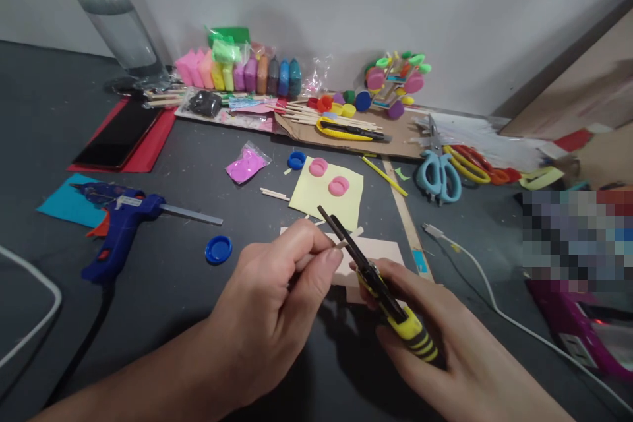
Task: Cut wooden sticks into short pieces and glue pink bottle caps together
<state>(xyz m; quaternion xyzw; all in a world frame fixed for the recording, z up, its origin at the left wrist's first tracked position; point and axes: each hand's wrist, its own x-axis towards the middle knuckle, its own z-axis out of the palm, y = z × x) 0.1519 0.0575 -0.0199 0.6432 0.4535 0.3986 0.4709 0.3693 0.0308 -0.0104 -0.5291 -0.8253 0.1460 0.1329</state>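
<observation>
My left hand pinches a thin wooden stick between thumb and fingertips. Wrapped round a black and yellow utility knife is my right hand; the knife's dark blade points up and left, touching or very close to the stick. Beneath the hands lies a pale sheet of paper. Just beyond it, two pink clay discs rest on a yellow paper square. A blue ring-shaped disc sits at that square's upper left edge, and a blue lid-like disc lies left of my left hand.
At left are a blue glue gun, a phone and a tilted-looking water bottle. Coloured clay packs and a yellow cutter line the back. Scissors and a white cable lie at right.
</observation>
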